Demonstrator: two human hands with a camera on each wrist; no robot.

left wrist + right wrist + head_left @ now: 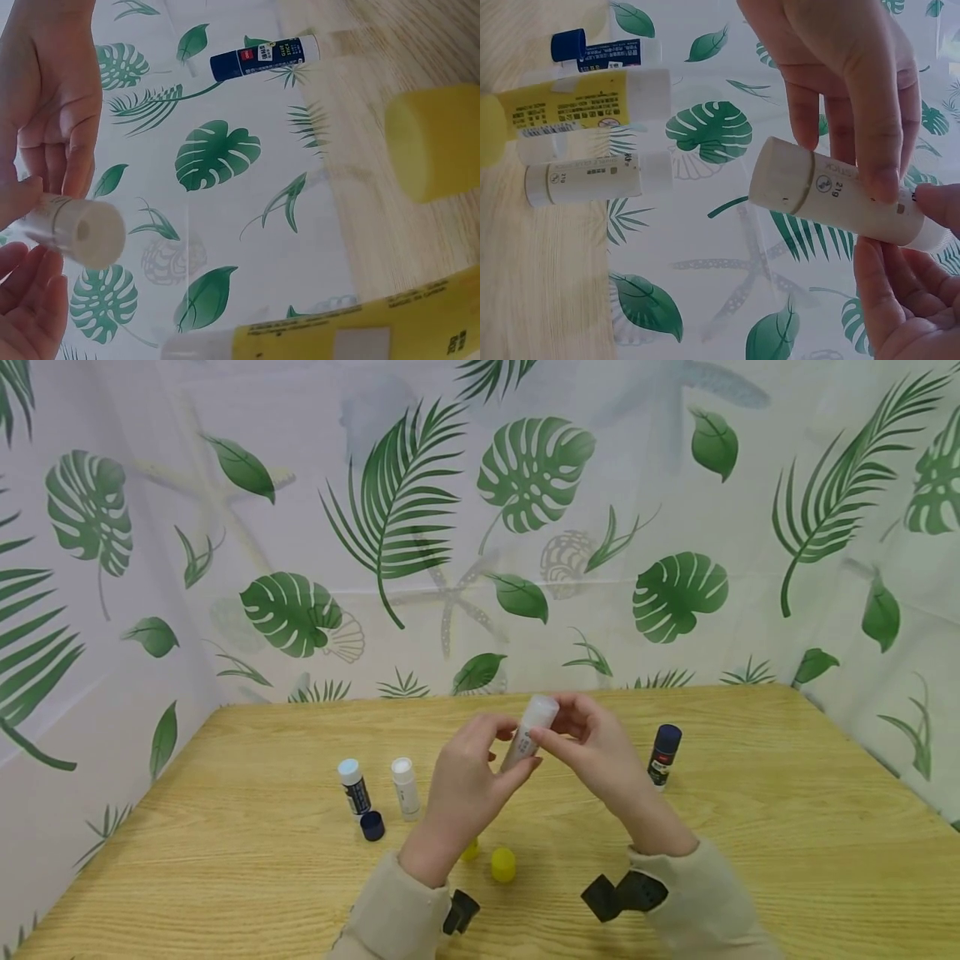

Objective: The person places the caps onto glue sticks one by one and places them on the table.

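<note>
A white glue stick (523, 742) is held up, tilted, above the table's far half. My left hand (467, 777) grips its lower body between thumb and fingers. Near its upper end, my right hand (603, 756) pinches it with the thumb across the front and fingers behind. In the right wrist view the held glue stick (832, 196) shows a printed "21g". The left wrist view shows a round hollow in the end of the glue stick (97, 234). Just below my hands, a yellow cap (503, 865) rests on the table.
Left of my hands stand a navy glue stick (356, 787) without its cap, a navy cap (372, 826) and another white glue stick (406, 789). A capped navy glue stick (664, 755) stands at right. My left wrist mostly hides a yellow glue stick (570, 101) in the head view.
</note>
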